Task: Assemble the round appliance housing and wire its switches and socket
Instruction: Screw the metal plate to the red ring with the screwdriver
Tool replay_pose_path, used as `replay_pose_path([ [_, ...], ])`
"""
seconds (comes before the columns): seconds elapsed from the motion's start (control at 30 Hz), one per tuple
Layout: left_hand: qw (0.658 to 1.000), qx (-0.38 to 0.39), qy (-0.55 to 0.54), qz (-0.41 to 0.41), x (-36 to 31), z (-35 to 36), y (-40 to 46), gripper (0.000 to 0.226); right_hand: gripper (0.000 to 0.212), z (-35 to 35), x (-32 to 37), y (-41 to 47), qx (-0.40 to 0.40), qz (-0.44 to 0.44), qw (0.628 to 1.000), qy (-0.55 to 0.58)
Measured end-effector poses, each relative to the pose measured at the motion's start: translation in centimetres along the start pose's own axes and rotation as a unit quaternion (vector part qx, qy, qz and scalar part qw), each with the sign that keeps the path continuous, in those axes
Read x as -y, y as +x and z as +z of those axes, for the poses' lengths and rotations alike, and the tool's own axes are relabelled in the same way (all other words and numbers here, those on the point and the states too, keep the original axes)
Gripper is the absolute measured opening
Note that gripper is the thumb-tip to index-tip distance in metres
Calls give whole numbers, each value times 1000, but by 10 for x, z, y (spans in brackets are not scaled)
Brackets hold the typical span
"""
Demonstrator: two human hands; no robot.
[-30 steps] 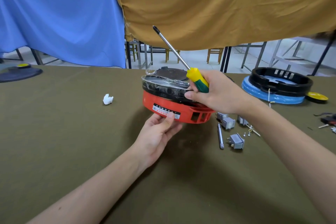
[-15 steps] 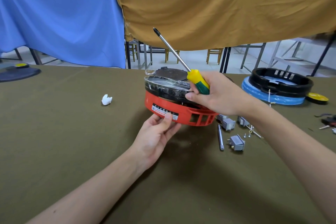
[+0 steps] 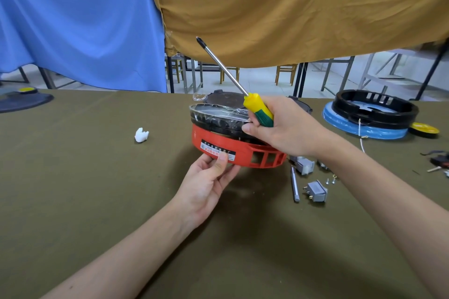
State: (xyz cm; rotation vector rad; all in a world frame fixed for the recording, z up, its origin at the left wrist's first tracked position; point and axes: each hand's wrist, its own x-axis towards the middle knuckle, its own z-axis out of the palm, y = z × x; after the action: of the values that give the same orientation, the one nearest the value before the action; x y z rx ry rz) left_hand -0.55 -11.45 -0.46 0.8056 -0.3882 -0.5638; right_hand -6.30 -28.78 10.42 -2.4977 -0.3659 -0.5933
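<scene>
Olive table (image 3: 73, 189): red housing (image 3: 233, 148) tilted between left hand (image 3: 206, 184), right hand (image 3: 286, 128).

We have one view only, from a wide-angle camera worn on the head. We look forward and down across the table (image 3: 73, 201), with both forearms reaching in from the bottom edge. The left hand (image 3: 206, 184) and right hand (image 3: 286, 126) meet close to us, near the centre. Farther off, the table's far edge crosses the middle, and hung cloths (image 3: 267, 7) fill the top. Straight lines bow toward the edges.
</scene>
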Motion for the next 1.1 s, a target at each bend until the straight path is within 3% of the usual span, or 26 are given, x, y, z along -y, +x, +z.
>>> replay_pose_path([
  [0.53, 1000, -17, -16, -6, -1, 1, 0, 40, 32, 7, 5, -6, -19, 2, 999, -37],
  [0.73, 997, -52, -21, -46, 2, 2, -2, 36, 34, 11, 7, -18, 52, 9, 994, -99],
  [0.8, 995, -62, 11, -83, 2, 2, -3, 29, 38, 17, 7, -23, 68, 0, 988, -141],
  [0.87, 983, -58, 113, -134, -6, 4, -7, 24, 38, 23, 5, -29, 77, -5, 983, -167],
  [0.93, 939, -62, 297, -165, -16, 5, -12, 22, 40, 28, 0, -35, 85, 2, 982, -170],
  [1.0, 861, -76, 483, -142, -24, 2, -15, 27, 36, 32, -3, -39, 99, 8, 978, -181],
  [1.1, 715, -118, 689, 0, -33, -5, -16, 33, 27, 40, -4, -44, 105, 14, 976, -188],
])
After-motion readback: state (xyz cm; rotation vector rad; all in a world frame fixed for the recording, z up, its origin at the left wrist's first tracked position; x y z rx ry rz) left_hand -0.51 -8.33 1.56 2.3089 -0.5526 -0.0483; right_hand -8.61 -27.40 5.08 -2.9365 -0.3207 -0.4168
